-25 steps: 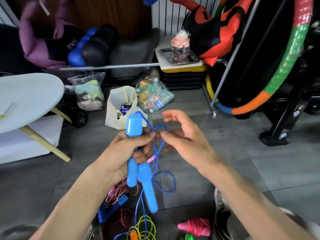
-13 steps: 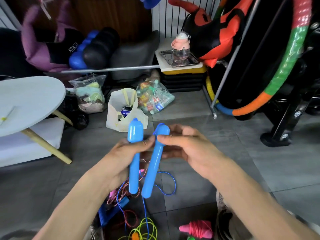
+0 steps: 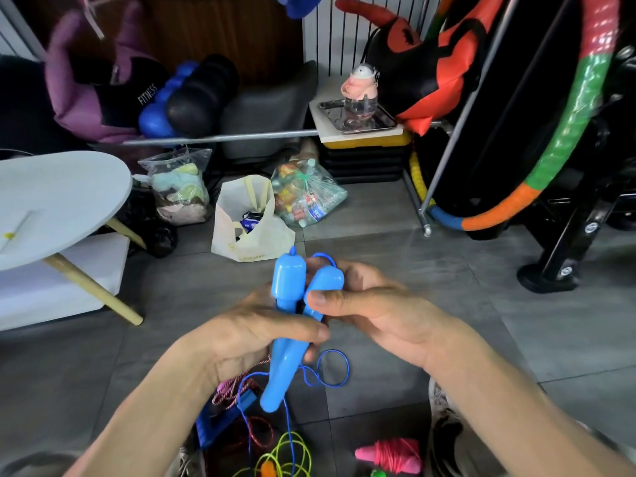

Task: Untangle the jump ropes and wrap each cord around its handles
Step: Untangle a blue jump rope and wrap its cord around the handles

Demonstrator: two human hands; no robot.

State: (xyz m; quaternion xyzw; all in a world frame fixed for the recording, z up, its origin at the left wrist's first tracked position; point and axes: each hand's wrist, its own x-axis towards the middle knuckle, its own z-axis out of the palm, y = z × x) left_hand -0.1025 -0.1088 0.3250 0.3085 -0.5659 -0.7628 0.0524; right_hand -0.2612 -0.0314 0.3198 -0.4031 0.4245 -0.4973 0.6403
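Two light blue jump rope handles (image 3: 288,280) stand side by side, upright, in the middle of the view. My left hand (image 3: 254,335) wraps around both handles at their middle. My right hand (image 3: 371,304) pinches the top of the right handle with thumb and fingers. Their thin blue cord (image 3: 332,368) loops below the hands and trails down to the floor. A pink rope (image 3: 392,454) lies wound around its handles at the bottom right. A red-and-white cord (image 3: 237,390) and a yellow-green cord (image 3: 292,456) lie tangled on the floor below my hands.
A round white table (image 3: 62,201) with wooden legs stands at the left. A white bag (image 3: 251,225) and plastic bags of items sit on the grey tile floor ahead. A striped hoop (image 3: 564,132) and black equipment stand at the right.
The two handles have come together, now touching side by side. My left hand has closed around both, and my right hand has slid up onto the top of the right handle.
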